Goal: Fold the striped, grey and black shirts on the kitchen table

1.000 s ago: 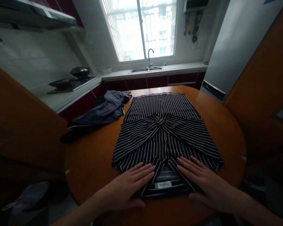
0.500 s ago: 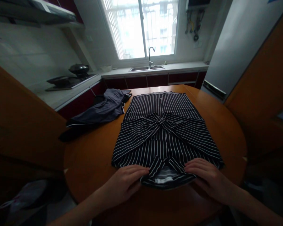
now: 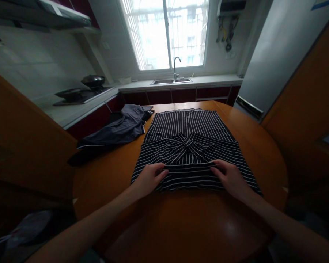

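A black shirt with white stripes (image 3: pixel 190 146) lies on the round wooden table (image 3: pixel 181 223), its sleeves crossed over the middle. Its near collar end is turned over away from me onto the body. My left hand (image 3: pixel 149 177) grips the left end of that folded edge with curled fingers. My right hand (image 3: pixel 230 177) grips the right end the same way. Both forearms reach in from the bottom of the view.
A dark grey garment (image 3: pixel 117 129) lies crumpled at the table's far left. Behind are a counter with a sink and tap (image 3: pixel 171 78), a stove with a pan (image 3: pixel 91 82), a bright window and a grey fridge (image 3: pixel 274 54) at right. Wooden chair backs flank the table.
My hands went from lying flat beside the collar to gripping it, then carried the near end of the shirt away from me and folded it over the body.
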Demonstrator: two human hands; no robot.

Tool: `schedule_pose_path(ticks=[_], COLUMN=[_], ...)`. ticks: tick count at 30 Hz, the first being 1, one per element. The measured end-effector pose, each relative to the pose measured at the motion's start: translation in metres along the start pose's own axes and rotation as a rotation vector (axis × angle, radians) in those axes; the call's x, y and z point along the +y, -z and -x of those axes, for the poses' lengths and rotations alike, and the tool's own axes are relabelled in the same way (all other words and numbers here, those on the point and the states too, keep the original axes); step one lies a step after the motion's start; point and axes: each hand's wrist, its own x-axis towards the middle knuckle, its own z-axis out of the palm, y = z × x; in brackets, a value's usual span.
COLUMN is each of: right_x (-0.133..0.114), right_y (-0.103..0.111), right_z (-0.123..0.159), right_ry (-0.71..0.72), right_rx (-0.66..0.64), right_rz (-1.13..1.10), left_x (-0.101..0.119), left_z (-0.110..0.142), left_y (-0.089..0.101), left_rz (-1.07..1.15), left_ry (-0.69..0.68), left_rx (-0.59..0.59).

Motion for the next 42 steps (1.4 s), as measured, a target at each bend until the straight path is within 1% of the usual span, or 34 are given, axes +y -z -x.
schedule_pose_path(ticks=[2,4,7,9,11,13,15,16,18,21,23,25,28,32,35,37,39,42], right_x=[0.002,0.004,0.007,0.01,0.012,0.011,0.007,0.003,-0.005,-0.016,-0.017,-0.013,-0.003,0.003,-0.003,-0.011,-0.018,-0.021], right_y=[-0.003,-0.007,-0.012,-0.014,-0.014,-0.012,-0.01,-0.01,-0.012,-0.023,-0.032,-0.038,-0.04,-0.033,-0.031,-0.032,-0.035,-0.038], right_z=[-0.004,-0.004,-0.001,0.002,0.003,0.003,0.003,0.003,0.004,0.01,0.015,0.021,0.026,0.032,0.036,0.04,0.043,0.047], right_ry=[-0.003,-0.018,-0.041,-0.027,0.01,0.072,0.153,0.194,0.269,0.374,0.427,0.445,0.426,0.399,0.389,0.411,0.443,0.45], right_rx=[0.027,0.05,0.065,0.064,0.066,0.09,0.129,0.141,0.126,-0.003,-0.122,-0.221,-0.3,-0.324,-0.287,-0.291,-0.339,-0.411], right_rz=[0.081,0.222,0.452,0.547,0.596,0.649,0.678,0.671,0.621,0.564,0.565,0.571,0.57,0.584,0.594,0.582,0.554,0.519], left_x=[-0.002,-0.005,-0.009,-0.012,-0.013,-0.011,-0.006,-0.003,0.002,0.005,0.002,-0.003,-0.008,-0.006,0.006,0.014,0.019,0.02], left_z=[-0.007,-0.011,-0.012,-0.012,-0.011,-0.01,-0.009,-0.008,-0.007,-0.002,0.002,0.005,0.008,0.011,0.015,0.016,0.017,0.016], left_y=[-0.003,-0.007,-0.013,-0.014,-0.013,-0.01,-0.007,-0.006,-0.008,-0.02,-0.031,-0.04,-0.043,-0.036,-0.035,-0.038,-0.041,-0.045], left_rz=[-0.032,-0.057,-0.104,-0.145,-0.188,-0.228,-0.245,-0.251,-0.276,-0.369,-0.424,-0.451,-0.466,-0.482,-0.461,-0.42,-0.378,-0.343], left_ry=[-0.007,-0.003,-0.005,-0.008,-0.022,-0.071,-0.164,-0.221,-0.339,-0.454,-0.468,-0.451,-0.419,-0.416,-0.484,-0.55,-0.585,-0.577], left_rx=[0.015,0.031,0.045,0.045,0.066,0.129,0.183,0.182,0.115,-0.059,-0.149,-0.204,-0.228,-0.219,-0.203,-0.234,-0.28,-0.329])
